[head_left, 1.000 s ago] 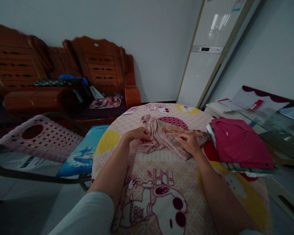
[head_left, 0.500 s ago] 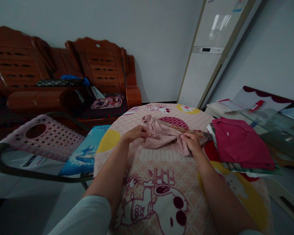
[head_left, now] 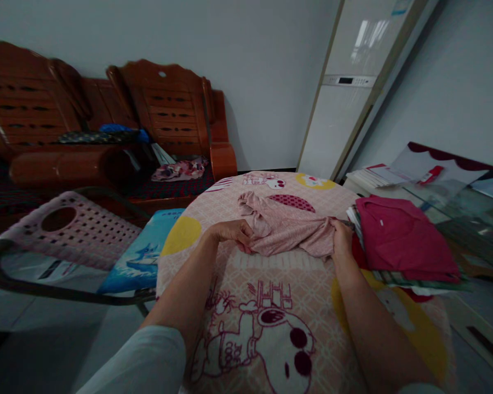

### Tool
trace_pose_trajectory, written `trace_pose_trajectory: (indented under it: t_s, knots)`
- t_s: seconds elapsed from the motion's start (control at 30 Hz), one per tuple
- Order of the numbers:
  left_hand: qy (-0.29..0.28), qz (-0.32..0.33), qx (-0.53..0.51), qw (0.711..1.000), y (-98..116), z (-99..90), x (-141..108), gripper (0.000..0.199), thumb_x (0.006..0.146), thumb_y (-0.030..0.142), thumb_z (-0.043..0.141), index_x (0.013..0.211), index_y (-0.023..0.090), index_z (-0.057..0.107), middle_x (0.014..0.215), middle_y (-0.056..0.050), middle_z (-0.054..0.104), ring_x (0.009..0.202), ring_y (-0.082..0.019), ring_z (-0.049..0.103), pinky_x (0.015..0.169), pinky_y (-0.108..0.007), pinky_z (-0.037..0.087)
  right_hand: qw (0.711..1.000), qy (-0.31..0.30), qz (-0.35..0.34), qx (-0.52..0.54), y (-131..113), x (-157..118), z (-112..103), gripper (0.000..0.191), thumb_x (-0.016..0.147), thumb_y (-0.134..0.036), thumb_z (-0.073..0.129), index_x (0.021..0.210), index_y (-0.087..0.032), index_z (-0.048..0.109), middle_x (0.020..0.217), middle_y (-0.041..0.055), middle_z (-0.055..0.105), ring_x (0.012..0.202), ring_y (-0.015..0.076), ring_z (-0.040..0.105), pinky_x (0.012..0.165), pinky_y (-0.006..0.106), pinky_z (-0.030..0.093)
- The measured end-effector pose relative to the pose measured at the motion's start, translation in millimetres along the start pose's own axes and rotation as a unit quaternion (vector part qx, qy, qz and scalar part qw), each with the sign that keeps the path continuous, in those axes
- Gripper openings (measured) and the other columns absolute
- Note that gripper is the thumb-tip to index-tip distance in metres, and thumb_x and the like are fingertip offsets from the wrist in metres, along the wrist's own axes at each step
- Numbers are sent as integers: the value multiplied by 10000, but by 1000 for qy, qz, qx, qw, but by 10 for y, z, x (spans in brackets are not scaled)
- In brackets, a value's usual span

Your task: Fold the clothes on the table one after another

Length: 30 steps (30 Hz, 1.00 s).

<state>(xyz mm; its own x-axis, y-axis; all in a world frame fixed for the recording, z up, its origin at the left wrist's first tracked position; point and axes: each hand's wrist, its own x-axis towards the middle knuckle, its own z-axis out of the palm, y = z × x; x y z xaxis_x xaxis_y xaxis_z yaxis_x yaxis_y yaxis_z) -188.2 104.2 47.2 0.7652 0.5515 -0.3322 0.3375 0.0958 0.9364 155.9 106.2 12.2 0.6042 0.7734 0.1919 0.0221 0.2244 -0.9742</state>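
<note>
- Your left hand (head_left: 237, 234) has its fingers curled closely together, gripping the near left part of a pale pink, finely patterned, soft fabric garment (head_left: 287, 225).
- Your right hand (head_left: 342, 238) is closed on the right end of the same garment, so the fabric stretches sideways between your two hands, creased, with a bunched end lying beyond your left fingers.
- The garment is over the middle to far part of a round table covered with a beige-pink, cartoon-printed cloth (head_left: 312, 295), partly covering a dark pink dotted oval in the print.
- Just beside your right hand, a folded, bright magenta fabric garment (head_left: 406, 238) tops a stack at the table's right side.
- To your left stands a metal-framed chair with a pink woven back (head_left: 82, 230), bearing a blue cushion with a printed picture (head_left: 143, 254).
</note>
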Motion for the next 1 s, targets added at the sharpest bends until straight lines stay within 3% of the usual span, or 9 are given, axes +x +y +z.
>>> trace_pose_trajectory:
  t_s: [0.13,0.23,0.53,0.6,0.7,0.77,0.87,0.93,1.0]
  knots:
    - [-109,12,23,994,106,329,279,229,670,333,844,753,128,786,723,-49,762,667,-166,719,649,-214,578,997,55,47,24,-11,22,-22,192,597,-353,638,589,-183,548,534,-58,462,590,136,478,515,261,400]
    - [-143,25,36,989,141,510,425,261,659,358,854,744,120,788,712,-44,758,649,-169,706,642,-224,577,996,57,62,28,-16,42,-58,214,616,-371,653,611,-186,546,545,-59,465,581,135,486,484,251,389]
    - [-119,43,23,992,134,413,341,265,679,372,842,771,129,789,701,-38,751,651,-166,702,633,-224,571,998,39,49,17,19,41,-54,229,640,-390,642,610,-186,541,554,-54,487,565,134,484,485,253,385]
    - [-95,64,19,993,156,428,338,273,666,388,852,733,133,781,687,-39,743,636,-158,690,625,-220,563,999,27,26,-22,16,41,-69,218,649,-380,620,583,-190,534,539,-50,488,564,137,474,508,262,395]
    - [-15,112,-25,993,174,446,361,298,667,401,853,687,118,762,666,-45,725,608,-128,660,630,-204,544,984,-25,-74,-157,-58,7,-80,215,685,-380,599,614,-178,602,585,-5,581,616,170,525,604,297,447]
    - [57,142,-83,985,166,431,387,332,671,422,848,683,106,748,660,-44,712,604,-115,647,652,-209,543,952,-69,-171,-243,-166,-61,-49,265,723,-406,610,765,-158,692,743,60,688,736,217,599,716,336,482]
    - [172,188,-180,950,141,384,434,380,659,457,849,684,102,715,655,-26,688,599,-103,630,656,-221,543,900,-160,-286,-288,-368,-256,76,389,774,-455,632,995,-149,722,982,128,729,892,257,645,833,372,489]
    - [222,217,-224,924,138,366,461,391,666,464,844,705,104,696,680,-19,683,605,-97,623,653,-223,537,864,-251,-318,-299,-470,-435,186,364,810,-454,633,1009,-164,727,988,120,734,900,250,656,844,361,487]
    - [235,236,-242,911,151,373,473,390,676,458,842,730,103,688,714,-22,685,627,-98,624,669,-228,536,816,-328,-334,-339,-507,-612,282,315,820,-431,652,989,-177,730,970,111,736,923,254,652,859,360,475]
